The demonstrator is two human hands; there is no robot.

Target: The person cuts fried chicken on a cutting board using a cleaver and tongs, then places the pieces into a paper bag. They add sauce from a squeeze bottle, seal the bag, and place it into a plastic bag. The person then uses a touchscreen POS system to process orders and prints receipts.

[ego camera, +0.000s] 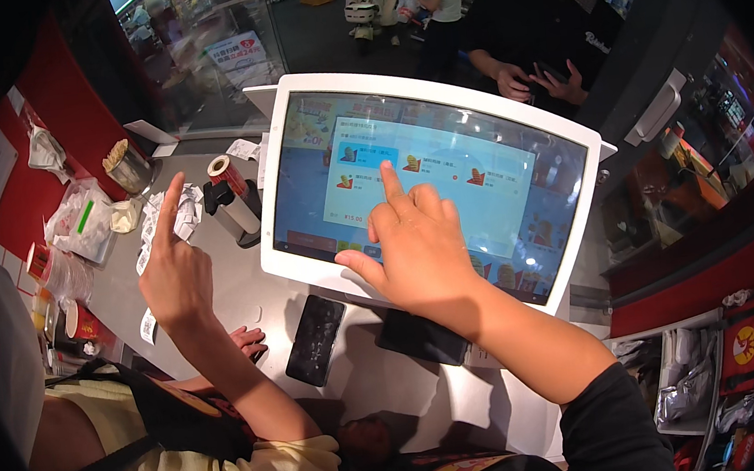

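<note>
My right hand (pixel 417 238) is over the touchscreen (pixel 557 186) of a white-framed order terminal. Its index finger is stretched out, with the tip at a blue highlighted tile (pixel 363 154) in a pop-up menu; its thumb is spread and the other fingers are curled. Nothing is held in it. Low in the shadow at the counter's near edge is what looks like my left hand (pixel 364 433), too dark to make out its fingers. A black smartphone (pixel 316 340) lies on the counter below the terminal, beside a dark flat object (pixel 421 337) partly under my right forearm.
At left, a co-worker in yellow raises a pointing hand (pixel 178 266) and rests another hand (pixel 248 341) on the counter (pixel 237 291). Receipts (pixel 187 215), a label roll (pixel 227 171) and a metal cup of sticks (pixel 129 166) stand behind. Beyond the terminal, a person (pixel 535 40) holds a phone.
</note>
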